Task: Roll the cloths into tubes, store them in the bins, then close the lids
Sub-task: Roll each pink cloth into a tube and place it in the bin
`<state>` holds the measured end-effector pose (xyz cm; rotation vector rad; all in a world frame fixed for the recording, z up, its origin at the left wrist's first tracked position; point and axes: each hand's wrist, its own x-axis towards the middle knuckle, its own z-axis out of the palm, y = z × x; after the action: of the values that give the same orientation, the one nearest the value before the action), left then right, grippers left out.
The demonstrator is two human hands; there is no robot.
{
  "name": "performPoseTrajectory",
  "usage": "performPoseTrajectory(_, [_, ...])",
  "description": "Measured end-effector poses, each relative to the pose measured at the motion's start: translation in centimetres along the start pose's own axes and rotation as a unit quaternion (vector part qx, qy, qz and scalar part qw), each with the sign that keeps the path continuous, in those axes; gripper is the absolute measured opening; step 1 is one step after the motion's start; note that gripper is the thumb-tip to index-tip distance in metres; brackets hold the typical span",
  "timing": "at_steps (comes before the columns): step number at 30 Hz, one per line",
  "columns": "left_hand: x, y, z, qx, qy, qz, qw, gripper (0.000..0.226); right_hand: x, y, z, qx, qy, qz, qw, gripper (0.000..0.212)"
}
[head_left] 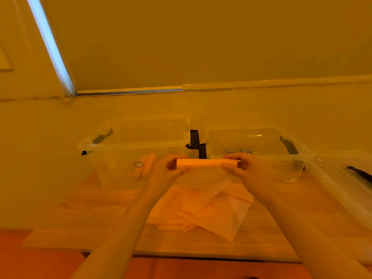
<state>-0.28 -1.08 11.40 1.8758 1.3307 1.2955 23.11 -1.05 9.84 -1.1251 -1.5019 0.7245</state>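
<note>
While both hands' fingers pinch a smooth cloth tube, clear plastic bins behind, crumpled cloths below.

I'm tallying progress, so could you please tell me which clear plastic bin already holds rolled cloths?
The left clear plastic bin: two rolled orange cloth tubes lie inside.

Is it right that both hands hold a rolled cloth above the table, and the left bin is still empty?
Not quite. The head view shows two rolled cloths already lying in the left bin. The rest holds: the left hand and right hand hold a rolled cloth above the table.
</note>
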Motion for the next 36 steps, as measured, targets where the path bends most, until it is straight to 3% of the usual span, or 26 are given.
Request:
performPoseTrajectory(8, [0.7, 0.7, -0.5, -0.039, 0.000, -0.019, 0.999, 0.015, -0.2, -1.7, -1.1, -0.013, -0.006, -0.006, 1.000, 0.027])
performPoseTrajectory(12, [0.6, 1.1, -0.6, -0.102, -0.013, -0.018, 0.995, 0.025, -0.2, -2.0, -1.0, -0.007, -0.002, -0.012, 1.000, 0.021])
performPoseTrajectory(18, [1.0, 1.7, -1.0, -0.087, -0.013, 0.000, 0.996, 0.030, -0.1, -2.6, -0.9, 0.043, 0.023, -0.014, 0.999, 0.016])
performPoseTrajectory(22, [1.4, 2.0, -1.1, -0.078, 0.001, -0.003, 0.997, 0.027, -0.1, -3.0, -1.0, 0.064, 0.014, -0.019, 0.998, 0.025])
performPoseTrajectory(36, [1.2, 2.7, -1.8, -0.116, 0.019, 0.003, 0.993, 0.024, -0.1, -3.6, -0.3, 0.063, 0.057, -0.018, 0.996, 0.029])
